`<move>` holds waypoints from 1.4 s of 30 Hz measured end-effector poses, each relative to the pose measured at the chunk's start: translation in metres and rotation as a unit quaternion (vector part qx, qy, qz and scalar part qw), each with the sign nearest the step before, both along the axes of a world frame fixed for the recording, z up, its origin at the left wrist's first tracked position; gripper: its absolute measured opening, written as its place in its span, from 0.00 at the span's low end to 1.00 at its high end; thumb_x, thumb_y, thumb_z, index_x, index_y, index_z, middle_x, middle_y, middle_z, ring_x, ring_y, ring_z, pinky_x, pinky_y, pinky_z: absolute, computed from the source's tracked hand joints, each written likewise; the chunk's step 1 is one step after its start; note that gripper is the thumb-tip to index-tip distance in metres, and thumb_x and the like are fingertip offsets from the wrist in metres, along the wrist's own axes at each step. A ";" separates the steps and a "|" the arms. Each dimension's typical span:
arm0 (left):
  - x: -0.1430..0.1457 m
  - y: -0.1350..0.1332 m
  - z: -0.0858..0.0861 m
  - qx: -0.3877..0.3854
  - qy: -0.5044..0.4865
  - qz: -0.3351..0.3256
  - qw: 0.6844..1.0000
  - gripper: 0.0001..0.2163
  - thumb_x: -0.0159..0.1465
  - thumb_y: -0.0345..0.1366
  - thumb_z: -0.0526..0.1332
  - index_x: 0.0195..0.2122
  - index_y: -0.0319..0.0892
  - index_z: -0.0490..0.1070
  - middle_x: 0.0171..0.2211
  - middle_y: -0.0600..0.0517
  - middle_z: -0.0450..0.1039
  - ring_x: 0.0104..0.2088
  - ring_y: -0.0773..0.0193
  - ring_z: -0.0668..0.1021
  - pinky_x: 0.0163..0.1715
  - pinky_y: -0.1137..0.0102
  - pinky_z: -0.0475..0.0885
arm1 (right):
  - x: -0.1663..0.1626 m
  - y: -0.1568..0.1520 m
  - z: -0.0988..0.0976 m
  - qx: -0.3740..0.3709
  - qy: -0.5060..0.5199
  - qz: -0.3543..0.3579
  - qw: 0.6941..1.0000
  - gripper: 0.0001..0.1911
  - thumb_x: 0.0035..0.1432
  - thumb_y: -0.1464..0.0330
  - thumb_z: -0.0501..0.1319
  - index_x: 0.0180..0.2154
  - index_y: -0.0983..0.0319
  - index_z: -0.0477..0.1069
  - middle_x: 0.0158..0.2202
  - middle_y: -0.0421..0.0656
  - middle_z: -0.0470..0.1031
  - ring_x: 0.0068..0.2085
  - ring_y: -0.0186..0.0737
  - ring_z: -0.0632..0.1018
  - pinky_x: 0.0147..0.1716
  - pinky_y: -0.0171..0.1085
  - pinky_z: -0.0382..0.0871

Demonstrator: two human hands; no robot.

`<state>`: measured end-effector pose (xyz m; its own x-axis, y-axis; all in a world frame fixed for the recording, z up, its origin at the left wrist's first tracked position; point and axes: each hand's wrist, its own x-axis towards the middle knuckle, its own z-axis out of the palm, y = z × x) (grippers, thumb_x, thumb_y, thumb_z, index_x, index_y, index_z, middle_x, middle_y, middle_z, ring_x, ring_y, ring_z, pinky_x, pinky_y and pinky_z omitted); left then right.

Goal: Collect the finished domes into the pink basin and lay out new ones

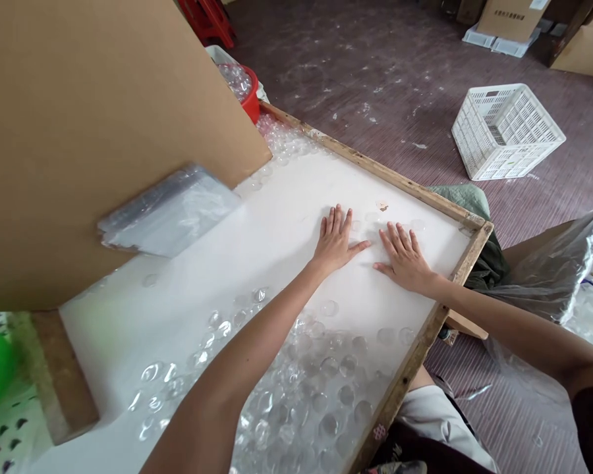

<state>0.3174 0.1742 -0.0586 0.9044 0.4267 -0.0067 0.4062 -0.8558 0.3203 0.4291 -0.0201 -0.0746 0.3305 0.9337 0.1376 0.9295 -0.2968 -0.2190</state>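
Both of my hands lie flat on a white tabletop (286,204) with a raised wooden rim. My left hand (335,240) has its fingers spread, palm down. To its right, my right hand (404,257) also rests palm down with fingers apart. A few clear round plastic pieces (418,225) lie on the white surface just beyond my fingertips. Many more clear round pieces (329,395), like small transparent balls or domes, spread across the near part of the table beneath my forearms. Whatever is under my palms is hidden.
A cardboard sheet (103,99) stands at the left, with a stack of clear plastic bags (172,210) against it. Past the far corner is a red basin (251,99) of clear pieces. A white crate (508,135) sits on the floor; cardboard boxes (511,18) stand behind.
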 end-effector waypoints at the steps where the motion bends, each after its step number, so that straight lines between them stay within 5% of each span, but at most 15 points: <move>1: 0.009 0.003 0.001 0.000 0.003 0.000 1.000 0.46 0.65 0.64 0.51 0.73 0.34 0.39 0.73 0.33 0.30 0.73 0.44 0.37 0.69 0.46 0.38 | 0.005 0.010 0.001 -0.013 0.004 -0.007 1.000 0.44 0.68 0.45 0.48 0.71 0.68 0.46 0.73 0.57 0.40 0.72 0.60 0.44 0.68 0.63 0.39; 5: 0.032 0.012 0.009 -0.018 0.009 -0.001 1.000 0.43 0.68 0.61 0.48 0.73 0.35 0.40 0.73 0.34 0.32 0.73 0.45 0.38 0.68 0.45 0.37 | 0.014 0.039 0.014 -0.046 0.024 -0.043 0.998 0.43 0.69 0.47 0.47 0.71 0.69 0.44 0.73 0.58 0.37 0.72 0.60 0.40 0.68 0.64 0.34; 8: 0.021 0.019 0.023 -0.043 -0.013 -0.026 0.999 0.38 0.70 0.58 0.45 0.73 0.38 0.41 0.73 0.37 0.36 0.73 0.47 0.42 0.69 0.46 0.39 | 0.009 0.030 0.031 -0.011 0.044 -0.029 0.999 0.42 0.69 0.47 0.46 0.72 0.67 0.43 0.73 0.56 0.37 0.72 0.58 0.39 0.68 0.63 0.36; 11: -0.024 0.024 0.038 -0.061 -0.049 -0.028 0.997 0.32 0.72 0.56 0.43 0.72 0.45 0.45 0.74 0.44 0.41 0.73 0.52 0.46 0.69 0.49 0.44 | -0.009 -0.006 0.042 0.019 0.083 0.015 0.996 0.41 0.69 0.47 0.47 0.72 0.64 0.41 0.73 0.54 0.39 0.73 0.54 0.42 0.69 0.59 0.43; 14: -0.091 0.022 0.043 -0.050 -0.027 0.037 0.998 0.32 0.71 0.56 0.45 0.72 0.48 0.45 0.73 0.44 0.42 0.73 0.51 0.48 0.69 0.48 0.47 | -0.034 -0.043 0.039 0.019 0.122 0.061 0.990 0.44 0.67 0.45 0.51 0.72 0.61 0.40 0.73 0.53 0.43 0.72 0.54 0.46 0.68 0.59 0.47; 18: -0.168 0.002 0.032 -0.024 0.057 0.122 0.991 0.41 0.66 0.60 0.53 0.72 0.41 0.42 0.73 0.35 0.40 0.72 0.40 0.45 0.66 0.39 0.44 | -0.071 -0.064 0.024 0.006 0.148 0.116 0.982 0.51 0.59 0.41 0.59 0.72 0.62 0.45 0.73 0.55 0.42 0.72 0.58 0.46 0.68 0.59 0.49; 21: -0.191 -0.023 0.020 -0.002 0.057 0.104 0.993 0.44 0.63 0.61 0.57 0.72 0.41 0.42 0.72 0.34 0.42 0.72 0.39 0.47 0.67 0.40 0.44 | -0.093 -0.060 0.013 0.005 0.142 0.158 0.977 0.57 0.53 0.40 0.64 0.71 0.65 0.46 0.72 0.59 0.41 0.72 0.61 0.45 0.68 0.61 0.46; 27: -0.177 -0.053 0.018 -0.005 -0.050 0.048 0.998 0.35 0.67 0.54 0.57 0.70 0.46 0.48 0.68 0.40 0.58 0.68 0.48 0.61 0.65 0.52 0.59 | -0.110 -0.045 0.009 0.031 0.145 0.201 0.968 0.49 0.57 0.48 0.66 0.69 0.66 0.52 0.71 0.59 0.49 0.71 0.58 0.51 0.68 0.61 0.47; 35: -0.100 -0.027 0.020 -0.015 -0.119 0.061 0.991 0.24 0.68 0.36 0.58 0.65 0.42 0.59 0.65 0.43 0.63 0.65 0.52 0.65 0.63 0.56 0.64 | -0.102 -0.038 0.013 0.121 0.214 0.138 0.959 0.29 0.63 0.60 0.65 0.62 0.62 0.64 0.60 0.54 0.68 0.63 0.54 0.67 0.60 0.56 0.65; 39: -0.079 -0.034 0.021 -0.010 -0.106 0.024 0.994 0.12 0.68 0.30 0.54 0.49 0.42 0.74 0.50 0.45 0.77 0.55 0.53 0.75 0.58 0.56 0.69 | -0.099 -0.035 0.011 0.141 0.243 0.108 0.954 0.21 0.65 0.66 0.61 0.58 0.59 0.66 0.56 0.52 0.71 0.57 0.51 0.72 0.56 0.54 0.69; 42: -0.082 -0.057 0.023 -0.080 -0.119 0.016 0.990 0.13 0.69 0.31 0.53 0.49 0.43 0.74 0.42 0.49 0.79 0.46 0.57 0.79 0.50 0.62 0.73 | -0.096 -0.034 0.010 0.162 0.263 0.068 0.949 0.20 0.65 0.67 0.59 0.58 0.59 0.66 0.54 0.51 0.72 0.54 0.52 0.74 0.53 0.54 0.70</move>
